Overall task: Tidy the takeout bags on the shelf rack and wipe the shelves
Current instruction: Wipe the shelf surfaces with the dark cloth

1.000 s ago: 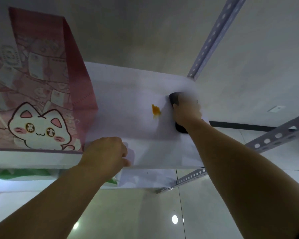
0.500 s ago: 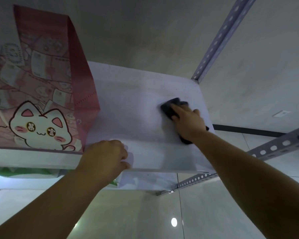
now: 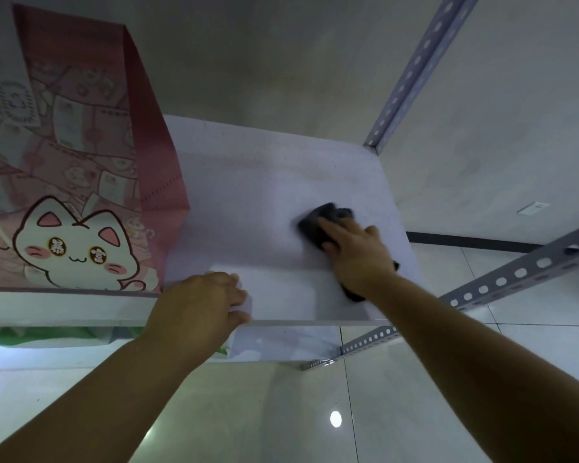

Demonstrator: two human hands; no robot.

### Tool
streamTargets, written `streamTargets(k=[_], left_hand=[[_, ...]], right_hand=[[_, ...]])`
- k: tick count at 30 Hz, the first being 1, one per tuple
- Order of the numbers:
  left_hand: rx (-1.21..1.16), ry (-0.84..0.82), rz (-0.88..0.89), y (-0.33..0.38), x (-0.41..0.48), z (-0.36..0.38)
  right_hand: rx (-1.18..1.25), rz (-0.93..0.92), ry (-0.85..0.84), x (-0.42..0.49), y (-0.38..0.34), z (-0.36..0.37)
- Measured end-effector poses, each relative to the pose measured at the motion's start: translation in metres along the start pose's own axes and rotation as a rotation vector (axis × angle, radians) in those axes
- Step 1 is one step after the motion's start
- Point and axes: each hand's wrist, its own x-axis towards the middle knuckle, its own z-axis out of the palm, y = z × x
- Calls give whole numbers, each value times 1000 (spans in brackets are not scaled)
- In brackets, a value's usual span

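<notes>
A pink takeout bag (image 3: 81,182) with a white cartoon cat stands upright on the left of the white top shelf (image 3: 248,202). My right hand (image 3: 358,252) presses a dark cloth (image 3: 318,222) flat on the shelf's right part, fingers over the cloth. My left hand (image 3: 204,305) grips the shelf's front edge, just right of the bag's corner. No orange stain shows on the shelf surface now.
Perforated grey metal posts rise at the back right corner (image 3: 411,71) and run along the right side (image 3: 515,279). A lower shelf (image 3: 281,342) holds a green and white bag (image 3: 47,335). Glossy tiled floor lies below.
An orange spot seen on the shelf one second ago is gone. My right hand with the cloth swept left over it, then slid slightly toward me. The left hand stayed put.
</notes>
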Motion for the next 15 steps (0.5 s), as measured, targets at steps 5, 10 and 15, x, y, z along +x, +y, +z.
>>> streamTargets(k=[5,10,15], left_hand=[[27,47,-3,-1,1,3],[2,49,-43,-2,-4,5],[-57,14,-149,8,-2,-1]], right_hand=[[10,200,4,5,-12,-2],[23,-137,-53,-43,-45,-2],[480,58,-126,-54,-29,-20]])
